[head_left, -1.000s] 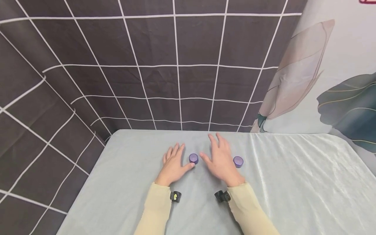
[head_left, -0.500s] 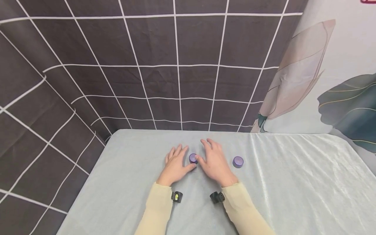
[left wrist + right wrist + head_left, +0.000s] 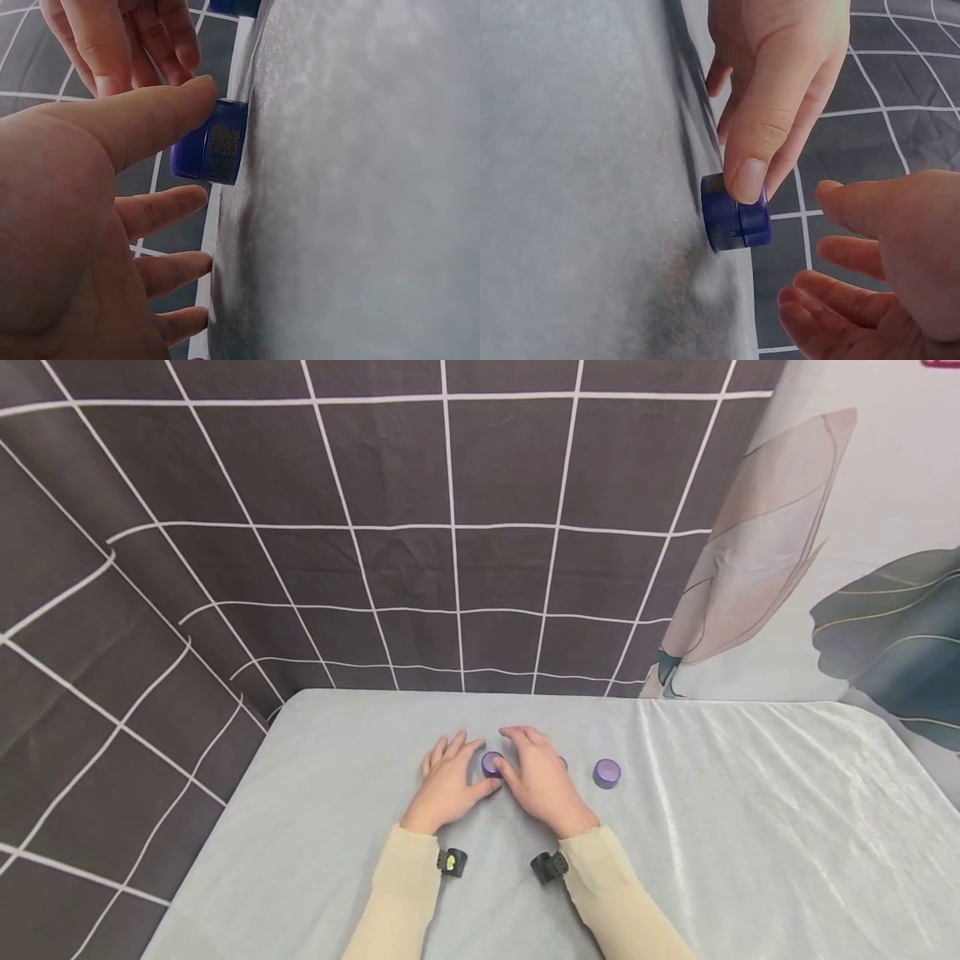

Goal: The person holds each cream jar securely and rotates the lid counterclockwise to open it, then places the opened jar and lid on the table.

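A small purple-blue screw-lid jar (image 3: 491,765) stands upright on the cloth between the two hands. My left hand (image 3: 447,785) holds its side, with the thumb on the near side and fingers round the far side. In the right wrist view the left thumb lies against the jar (image 3: 731,223), where lettering shows. My right hand (image 3: 542,781) hovers over the jar's right side, its thumb above the lid and its fingers loosely bent. The right wrist view shows a gap between those fingers and the lid. Left fingertips are partly hidden behind the jar.
A second purple jar (image 3: 607,773) stands right of the right hand. Another purple piece (image 3: 563,762) peeks out behind that hand, mostly hidden. Pale cloth covers the table (image 3: 750,827). A dark gridded curtain (image 3: 397,568) hangs behind it.
My right hand has moved left, from between the jars to over the middle jar, and its fingers have bent more. My left hand has shifted slightly right toward that jar.
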`<state>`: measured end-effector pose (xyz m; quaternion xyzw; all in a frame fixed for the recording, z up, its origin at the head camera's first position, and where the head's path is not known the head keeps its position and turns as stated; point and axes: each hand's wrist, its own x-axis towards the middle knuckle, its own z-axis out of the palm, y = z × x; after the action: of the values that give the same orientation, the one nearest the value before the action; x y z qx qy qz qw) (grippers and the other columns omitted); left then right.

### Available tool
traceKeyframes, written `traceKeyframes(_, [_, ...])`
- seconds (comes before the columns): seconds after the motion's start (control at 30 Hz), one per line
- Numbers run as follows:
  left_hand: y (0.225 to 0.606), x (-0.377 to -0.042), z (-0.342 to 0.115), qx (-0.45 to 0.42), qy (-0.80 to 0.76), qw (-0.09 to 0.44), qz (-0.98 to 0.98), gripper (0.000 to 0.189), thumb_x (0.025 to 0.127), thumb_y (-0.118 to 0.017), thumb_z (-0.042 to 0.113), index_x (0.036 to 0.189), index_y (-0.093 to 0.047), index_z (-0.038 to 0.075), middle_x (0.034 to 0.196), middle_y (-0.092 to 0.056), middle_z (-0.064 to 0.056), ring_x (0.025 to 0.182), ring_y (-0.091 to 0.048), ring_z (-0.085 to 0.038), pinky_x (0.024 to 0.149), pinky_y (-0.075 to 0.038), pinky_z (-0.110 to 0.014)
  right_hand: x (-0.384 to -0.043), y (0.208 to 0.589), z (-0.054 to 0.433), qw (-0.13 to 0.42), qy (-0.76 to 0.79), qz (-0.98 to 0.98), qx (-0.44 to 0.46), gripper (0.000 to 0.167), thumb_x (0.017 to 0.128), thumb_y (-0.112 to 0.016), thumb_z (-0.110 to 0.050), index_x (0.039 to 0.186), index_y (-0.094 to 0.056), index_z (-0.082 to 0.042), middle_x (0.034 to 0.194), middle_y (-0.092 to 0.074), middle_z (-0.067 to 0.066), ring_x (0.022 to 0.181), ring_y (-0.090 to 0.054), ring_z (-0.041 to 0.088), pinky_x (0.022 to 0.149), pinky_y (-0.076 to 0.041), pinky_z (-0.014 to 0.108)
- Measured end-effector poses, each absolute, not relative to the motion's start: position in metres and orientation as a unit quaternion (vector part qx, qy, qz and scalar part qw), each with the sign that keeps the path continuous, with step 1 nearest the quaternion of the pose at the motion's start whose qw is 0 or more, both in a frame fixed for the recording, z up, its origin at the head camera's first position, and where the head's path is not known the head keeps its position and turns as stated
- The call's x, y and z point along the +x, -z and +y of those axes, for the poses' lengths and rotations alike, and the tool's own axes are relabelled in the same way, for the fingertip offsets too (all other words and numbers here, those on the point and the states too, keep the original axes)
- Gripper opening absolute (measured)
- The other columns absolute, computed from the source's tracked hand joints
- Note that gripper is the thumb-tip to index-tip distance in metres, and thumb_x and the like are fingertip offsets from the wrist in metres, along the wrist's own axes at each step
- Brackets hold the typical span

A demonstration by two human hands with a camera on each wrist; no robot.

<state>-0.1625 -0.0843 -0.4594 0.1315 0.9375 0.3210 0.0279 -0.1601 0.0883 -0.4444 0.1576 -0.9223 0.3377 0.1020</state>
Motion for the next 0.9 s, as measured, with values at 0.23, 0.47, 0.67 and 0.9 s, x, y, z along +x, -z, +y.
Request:
traceKeyframes(0.23, [0.457,-0.162,-0.084,0.135,-0.322,0.025,0.937,0.064,0.087,-0.074,0.038,0.139,-0.056,0.006,0.156,-0.035,-0.026,0.145,-0.020,-0.053,0.114,-0.012,-0.067,-0.162,0.447,0.088,0.107,-0.335,-0.922,0.164,0.040,0.092,-0.072,-0.015,0.127,-0.063,0.002,0.127,-0.063,0.019,0.121,-0.058,0.038,0.101,-0.046,0.051])
traceKeyframes(0.47, [0.456,-0.161,-0.084,0.132,-0.323,0.031,0.937,0.061,0.086,-0.074,0.036,0.137,-0.058,0.005,0.156,-0.035,-0.026,0.145,-0.020,-0.052,0.114,-0.012,-0.066,-0.162,0.451,0.087,0.104,-0.333,-0.921,0.173,0.039,0.092,-0.072,-0.013,0.125,-0.063,0.004,0.124,-0.064,0.020,0.118,-0.059,0.038,0.101,-0.046,0.051])
traceKeyframes(0.67, [0.456,-0.161,-0.083,0.129,-0.319,0.027,0.939,0.055,0.088,-0.074,0.034,0.134,-0.061,0.006,0.156,-0.035,-0.027,0.145,-0.020,-0.052,0.113,-0.012,-0.067,-0.163,0.454,0.086,0.105,-0.332,-0.920,0.179,0.038,0.092,-0.072,-0.012,0.124,-0.063,0.006,0.123,-0.064,0.021,0.117,-0.060,0.039,0.102,-0.045,0.050])
traceKeyframes(0.9, [0.456,-0.163,-0.081,0.126,-0.316,0.023,0.940,0.052,0.087,-0.074,0.031,0.130,-0.063,0.005,0.154,-0.037,-0.027,0.145,-0.021,-0.052,0.113,-0.013,-0.067,-0.164,0.456,0.084,0.109,-0.336,-0.917,0.184,0.036,0.091,-0.072,-0.012,0.121,-0.064,0.007,0.119,-0.065,0.022,0.114,-0.061,0.039,0.101,-0.046,0.050])
